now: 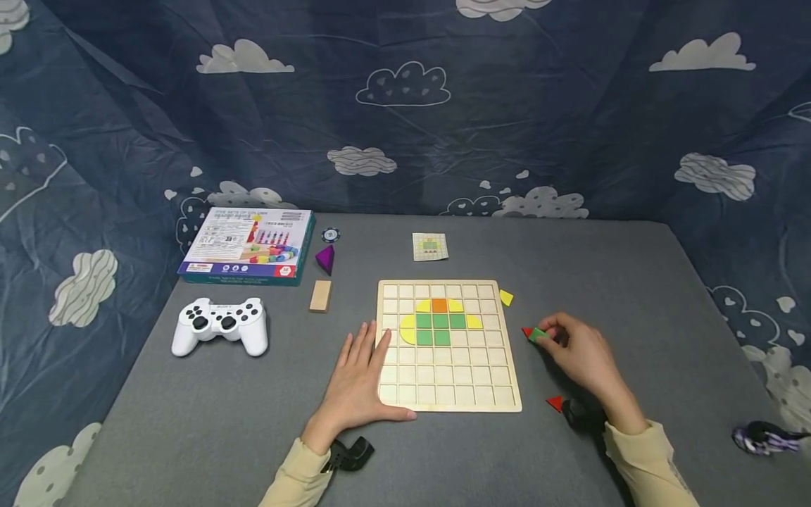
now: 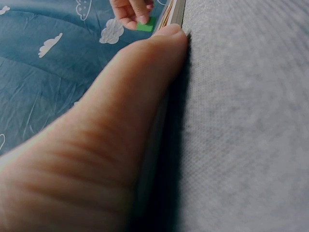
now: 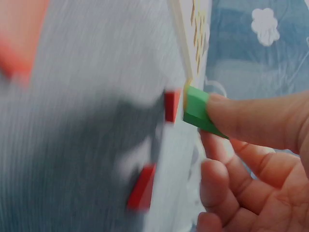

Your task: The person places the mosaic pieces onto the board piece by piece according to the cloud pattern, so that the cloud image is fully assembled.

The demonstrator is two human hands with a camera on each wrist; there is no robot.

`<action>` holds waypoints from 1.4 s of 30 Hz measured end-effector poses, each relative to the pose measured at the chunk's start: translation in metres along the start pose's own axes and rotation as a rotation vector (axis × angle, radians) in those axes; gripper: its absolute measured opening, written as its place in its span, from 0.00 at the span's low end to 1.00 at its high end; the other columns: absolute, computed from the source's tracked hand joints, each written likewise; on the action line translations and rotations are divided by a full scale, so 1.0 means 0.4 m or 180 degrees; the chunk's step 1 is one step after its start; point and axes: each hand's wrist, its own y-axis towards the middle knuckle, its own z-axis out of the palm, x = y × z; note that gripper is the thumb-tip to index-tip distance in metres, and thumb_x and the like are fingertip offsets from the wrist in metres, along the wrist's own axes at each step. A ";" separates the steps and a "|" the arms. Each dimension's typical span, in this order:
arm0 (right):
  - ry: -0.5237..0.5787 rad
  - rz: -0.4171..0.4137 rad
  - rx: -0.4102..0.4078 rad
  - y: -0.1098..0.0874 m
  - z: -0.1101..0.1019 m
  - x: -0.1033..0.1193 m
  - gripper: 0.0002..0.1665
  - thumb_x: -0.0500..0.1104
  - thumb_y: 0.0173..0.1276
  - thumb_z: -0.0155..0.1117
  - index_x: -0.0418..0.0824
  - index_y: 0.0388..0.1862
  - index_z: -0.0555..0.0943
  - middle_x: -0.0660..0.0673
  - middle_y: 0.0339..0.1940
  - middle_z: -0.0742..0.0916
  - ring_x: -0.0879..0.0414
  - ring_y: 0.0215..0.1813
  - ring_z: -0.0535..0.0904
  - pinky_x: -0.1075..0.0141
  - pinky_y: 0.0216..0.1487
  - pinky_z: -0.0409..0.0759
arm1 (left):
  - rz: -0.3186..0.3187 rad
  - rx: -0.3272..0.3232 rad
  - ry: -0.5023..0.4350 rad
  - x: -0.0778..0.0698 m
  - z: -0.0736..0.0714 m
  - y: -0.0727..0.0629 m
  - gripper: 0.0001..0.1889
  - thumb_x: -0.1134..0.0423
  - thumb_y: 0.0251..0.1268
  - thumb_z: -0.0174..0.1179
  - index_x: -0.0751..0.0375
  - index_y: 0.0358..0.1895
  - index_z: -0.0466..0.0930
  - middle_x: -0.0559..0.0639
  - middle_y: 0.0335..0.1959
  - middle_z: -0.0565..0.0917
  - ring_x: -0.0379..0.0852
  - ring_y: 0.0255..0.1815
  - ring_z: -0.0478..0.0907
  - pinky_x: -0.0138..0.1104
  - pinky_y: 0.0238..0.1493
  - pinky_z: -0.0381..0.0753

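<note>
My right hand (image 1: 583, 355) pinches a green square block (image 3: 198, 106) between thumb and fingers, a little right of the wooden grid board (image 1: 456, 394). Close by the green block lies a red triangular piece (image 1: 527, 332). Another red triangle (image 1: 554, 403) is on the table nearer the front, beside the right wrist camera. My left hand (image 1: 357, 384) rests with spread, straight fingers at the board's lower left corner, its thumb along the front edge. Set in the grid are several green squares (image 1: 440, 320), an orange square (image 1: 439, 305) and yellow curved pieces (image 1: 407, 329).
A yellow piece (image 1: 505, 298) lies by the board's right edge. Behind the board is a small pattern card (image 1: 430, 246). On the left are a box (image 1: 247, 243), a white game controller (image 1: 219, 327), a wooden block (image 1: 320, 296), a purple piece (image 1: 325, 259) and a poker chip (image 1: 331, 235).
</note>
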 end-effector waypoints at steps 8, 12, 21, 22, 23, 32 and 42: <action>0.0415 -0.0063 0.0218 0.021 0.057 0.074 0.08 0.38 0.58 0.72 0.39 0.33 0.81 0.50 0.22 0.78 0.57 0.19 0.66 0.67 0.19 0.62 | -0.0009 -0.0002 -0.0010 0.000 -0.004 0.000 0.70 0.20 0.30 0.61 0.61 0.76 0.45 0.62 0.76 0.42 0.54 0.75 0.34 0.46 0.71 0.33; 0.0583 -0.0184 0.0378 0.037 0.085 0.107 0.08 0.37 0.55 0.74 0.40 0.30 0.81 0.52 0.21 0.79 0.58 0.19 0.67 0.68 0.19 0.64 | -0.0001 0.0019 -0.0015 -0.003 -0.003 0.000 0.69 0.21 0.31 0.61 0.61 0.76 0.45 0.62 0.76 0.42 0.54 0.75 0.33 0.46 0.71 0.32; 0.0646 -0.0438 0.0582 0.062 0.126 0.154 0.03 0.35 0.57 0.71 0.41 0.31 0.85 0.56 0.22 0.80 0.61 0.21 0.69 0.68 0.22 0.67 | -0.0022 0.0077 0.0023 -0.004 -0.001 0.000 0.70 0.20 0.31 0.60 0.60 0.76 0.43 0.61 0.76 0.41 0.53 0.75 0.33 0.45 0.71 0.31; 0.0618 -0.0442 0.0593 0.063 0.128 0.158 0.03 0.35 0.57 0.71 0.41 0.31 0.85 0.56 0.22 0.80 0.61 0.21 0.69 0.68 0.23 0.67 | -0.0022 0.0082 0.0028 -0.004 -0.001 0.000 0.70 0.20 0.31 0.60 0.60 0.76 0.43 0.61 0.76 0.41 0.53 0.75 0.32 0.45 0.71 0.31; 0.0592 -0.0452 0.0603 0.064 0.130 0.161 0.03 0.35 0.58 0.71 0.41 0.31 0.85 0.56 0.23 0.80 0.61 0.21 0.68 0.68 0.23 0.67 | -0.0022 0.0083 0.0028 -0.004 -0.001 0.000 0.70 0.20 0.31 0.60 0.60 0.76 0.43 0.61 0.76 0.41 0.53 0.75 0.32 0.45 0.71 0.31; 0.0485 -0.0379 0.0685 0.078 0.135 0.176 0.03 0.38 0.60 0.70 0.39 0.31 0.85 0.55 0.23 0.81 0.60 0.22 0.69 0.66 0.25 0.68 | -0.0027 0.0062 -0.0013 -0.004 -0.004 -0.001 0.69 0.20 0.31 0.60 0.60 0.76 0.45 0.61 0.76 0.41 0.53 0.75 0.32 0.46 0.71 0.31; 0.0162 -0.0323 0.0649 0.095 0.144 0.182 0.03 0.39 0.57 0.72 0.44 0.26 0.84 0.56 0.20 0.80 0.62 0.22 0.72 0.64 0.26 0.70 | -0.0033 0.0071 -0.0003 -0.004 -0.004 0.000 0.70 0.20 0.31 0.61 0.60 0.76 0.44 0.61 0.76 0.41 0.52 0.75 0.32 0.46 0.71 0.31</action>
